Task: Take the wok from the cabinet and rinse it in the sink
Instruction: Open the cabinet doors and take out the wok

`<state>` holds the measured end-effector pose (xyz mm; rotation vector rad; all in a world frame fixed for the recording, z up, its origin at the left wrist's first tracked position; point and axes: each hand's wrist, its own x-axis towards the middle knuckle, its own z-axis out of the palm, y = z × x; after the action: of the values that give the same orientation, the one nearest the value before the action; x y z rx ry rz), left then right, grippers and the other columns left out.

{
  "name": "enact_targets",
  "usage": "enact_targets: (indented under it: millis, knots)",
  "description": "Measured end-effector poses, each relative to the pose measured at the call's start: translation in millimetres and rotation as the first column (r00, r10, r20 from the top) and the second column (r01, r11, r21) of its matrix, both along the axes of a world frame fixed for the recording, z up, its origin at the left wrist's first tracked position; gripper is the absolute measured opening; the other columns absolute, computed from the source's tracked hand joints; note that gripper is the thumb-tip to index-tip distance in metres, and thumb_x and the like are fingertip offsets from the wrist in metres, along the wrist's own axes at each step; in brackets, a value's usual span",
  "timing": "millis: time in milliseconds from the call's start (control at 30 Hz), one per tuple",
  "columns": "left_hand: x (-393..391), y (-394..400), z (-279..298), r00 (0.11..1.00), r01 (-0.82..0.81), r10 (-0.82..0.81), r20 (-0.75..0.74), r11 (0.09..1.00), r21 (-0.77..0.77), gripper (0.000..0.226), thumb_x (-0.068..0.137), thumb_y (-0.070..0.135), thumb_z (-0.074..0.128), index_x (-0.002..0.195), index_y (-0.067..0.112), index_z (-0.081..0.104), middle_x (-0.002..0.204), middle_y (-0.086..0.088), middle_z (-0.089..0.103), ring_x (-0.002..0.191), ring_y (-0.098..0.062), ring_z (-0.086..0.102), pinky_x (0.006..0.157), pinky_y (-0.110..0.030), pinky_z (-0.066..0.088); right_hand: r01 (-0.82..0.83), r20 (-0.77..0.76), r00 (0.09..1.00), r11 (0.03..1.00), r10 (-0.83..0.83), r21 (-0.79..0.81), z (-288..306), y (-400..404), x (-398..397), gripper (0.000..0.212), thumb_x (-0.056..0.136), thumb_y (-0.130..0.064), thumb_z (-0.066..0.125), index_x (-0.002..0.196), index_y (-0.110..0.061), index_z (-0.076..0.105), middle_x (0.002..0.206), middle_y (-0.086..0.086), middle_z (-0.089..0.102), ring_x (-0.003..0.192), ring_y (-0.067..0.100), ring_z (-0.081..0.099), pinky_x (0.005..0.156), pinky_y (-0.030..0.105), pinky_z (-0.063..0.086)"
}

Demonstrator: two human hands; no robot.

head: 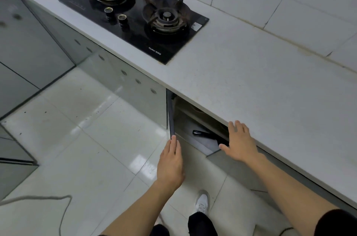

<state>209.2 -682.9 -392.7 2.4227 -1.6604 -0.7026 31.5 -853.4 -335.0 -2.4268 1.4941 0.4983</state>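
Below the white countertop (251, 73) a lower cabinet stands open. Its grey door (171, 118) is swung out edge-on toward me, and my left hand (171, 162) grips the door's lower end. Inside the cabinet (195, 139) a black wok handle (203, 134) pokes out from under the counter; the wok's bowl is hidden. My right hand (238, 141) hovers with fingers spread in front of the cabinet opening, just right of the handle, holding nothing. No sink is in view.
A black two-burner gas hob (135, 21) is set into the counter at the back left. Shut grey cabinet doors (123, 81) run along to the left. A cable (63, 208) lies on the tiled floor, and my white shoe (202, 202) stands below the cabinet.
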Motion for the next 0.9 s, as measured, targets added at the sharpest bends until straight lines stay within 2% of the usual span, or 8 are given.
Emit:
enact_targets:
  millis: [133, 200, 300, 400, 567, 700, 767, 900]
  knots:
    - [35, 17, -1, 0.999, 0.045, -0.046, 0.008, 0.999, 0.021, 0.116, 0.069, 0.016, 0.077, 0.150, 0.010, -0.005, 0.160, -0.006, -0.010, 0.147, -0.027, -0.002, 0.115, -0.034, 0.027, 0.004, -0.034, 0.999, 1.000, -0.004, -0.001, 4, 2, 5, 0.091, 0.088, -0.052, 0.058, 0.150, -0.006, 0.010, 0.156, 0.020, 0.014, 0.142, 0.040, 0.015, 0.116, 0.043, 0.022]
    - [54, 26, 0, 0.998, 0.068, -0.068, 0.003, 0.997, 0.030, 0.120, 0.068, 0.017, 0.080, 0.150, 0.009, -0.006, 0.160, -0.004, -0.013, 0.146, -0.026, -0.003, 0.113, -0.028, 0.029, 0.005, -0.062, 0.998, 1.000, -0.006, -0.016, 5, 2, 10, 0.088, 0.086, -0.052, 0.058, 0.147, -0.005, 0.016, 0.149, 0.021, 0.023, 0.135, 0.038, 0.026, 0.112, 0.042, 0.030]
    - [82, 32, 7, 0.997, 0.082, -0.083, 0.012, 0.996, 0.039, 0.113, 0.070, 0.003, 0.075, 0.150, 0.007, -0.004, 0.159, -0.002, -0.016, 0.146, -0.025, -0.004, 0.107, -0.025, 0.037, 0.048, -0.082, 0.995, 0.998, -0.050, -0.031, 9, 1, 22, 0.072, 0.084, -0.049, 0.059, 0.134, -0.004, 0.034, 0.132, 0.018, 0.040, 0.119, 0.033, 0.041, 0.100, 0.039, 0.040]
    - [108, 35, 15, 0.991, 0.120, -0.122, 0.051, 0.992, 0.041, 0.097, 0.070, -0.010, 0.059, 0.150, 0.002, 0.005, 0.160, -0.004, -0.012, 0.145, -0.027, 0.001, 0.100, -0.025, 0.043, 0.081, -0.026, 0.996, 0.996, -0.082, -0.041, 10, 2, 39, 0.060, 0.087, -0.043, 0.058, 0.128, -0.004, 0.040, 0.130, 0.018, 0.044, 0.120, 0.033, 0.042, 0.102, 0.041, 0.040]
    - [146, 39, 25, 0.978, 0.142, -0.150, 0.143, 0.988, 0.064, 0.089, 0.075, -0.005, 0.057, 0.150, 0.002, 0.009, 0.161, -0.003, -0.009, 0.147, -0.024, 0.004, 0.104, -0.028, 0.042, -0.017, 0.042, 0.999, 0.998, 0.019, -0.059, 7, 6, 60, 0.077, 0.092, -0.047, 0.053, 0.147, -0.004, 0.021, 0.152, 0.016, 0.026, 0.139, 0.031, 0.026, 0.112, 0.044, 0.031]
    - [163, 37, 34, 0.944, 0.150, -0.173, 0.282, 0.984, 0.099, 0.081, 0.085, 0.014, 0.054, 0.150, -0.001, 0.006, 0.160, -0.006, -0.010, 0.147, -0.024, -0.005, 0.117, -0.027, 0.008, 0.010, -0.013, 1.000, 1.000, -0.010, -0.019, 7, 10, 54, 0.086, 0.094, -0.052, 0.048, 0.153, -0.007, 0.004, 0.162, 0.011, 0.004, 0.148, 0.028, 0.010, 0.115, 0.048, 0.024]
    - [173, 34, 35, 0.943, 0.146, -0.174, 0.285, 0.982, 0.117, 0.080, 0.085, 0.016, 0.051, 0.150, -0.001, 0.007, 0.160, -0.008, -0.008, 0.147, -0.024, -0.005, 0.117, -0.027, 0.001, -0.004, -0.031, 1.000, 1.000, 0.003, -0.001, 5, 9, 50, 0.089, 0.093, -0.054, 0.047, 0.153, -0.009, 0.001, 0.162, 0.010, -0.001, 0.149, 0.028, 0.006, 0.117, 0.050, 0.021]
    - [187, 30, 37, 0.981, 0.119, -0.138, 0.139, 0.984, 0.133, 0.082, 0.078, 0.012, 0.052, 0.150, 0.006, 0.014, 0.161, -0.002, 0.002, 0.145, -0.019, 0.010, 0.114, -0.026, 0.027, -0.009, -0.028, 1.000, 1.000, 0.009, 0.008, 7, 8, 50, 0.089, 0.093, -0.054, 0.048, 0.154, -0.010, 0.001, 0.162, 0.010, -0.001, 0.149, 0.029, 0.005, 0.117, 0.050, 0.021]
